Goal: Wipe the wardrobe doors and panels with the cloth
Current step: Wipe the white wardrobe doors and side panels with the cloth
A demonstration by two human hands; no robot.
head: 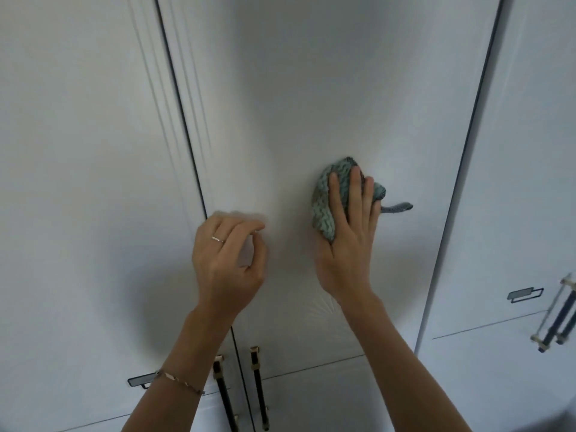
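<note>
Pressing a bunched teal-and-grey woven cloth (330,198) flat against the white wardrobe door (311,104), your right hand (349,238) is spreading straight fingers over the fabric, with the thumb side tucked along the cloth's lower left edge and a grey corner of the fabric sticking out to the right past the little finger. That cloth is sitting on the middle panel of the central door, above the faint sunburst relief and well above the handles. Your left hand (227,260) is hovering just left of the right one, near the dark vertical gap between the central door and the left white door (78,182); its fingers are curling loosely, thumb and forefinger tips nearly meeting, gripping nothing, though whether the fingertips are touching the door is unclear because of blur. You are wearing a thin silver ring (218,240) on that hand and a fine chain bracelet (177,380) on its wrist. Below your forearms, two black bar handles with brass ends (255,388) are flanking the gap, and a second pair of dark handles (558,319) is showing at the right edge on the neighbouring white door (530,182).
</note>
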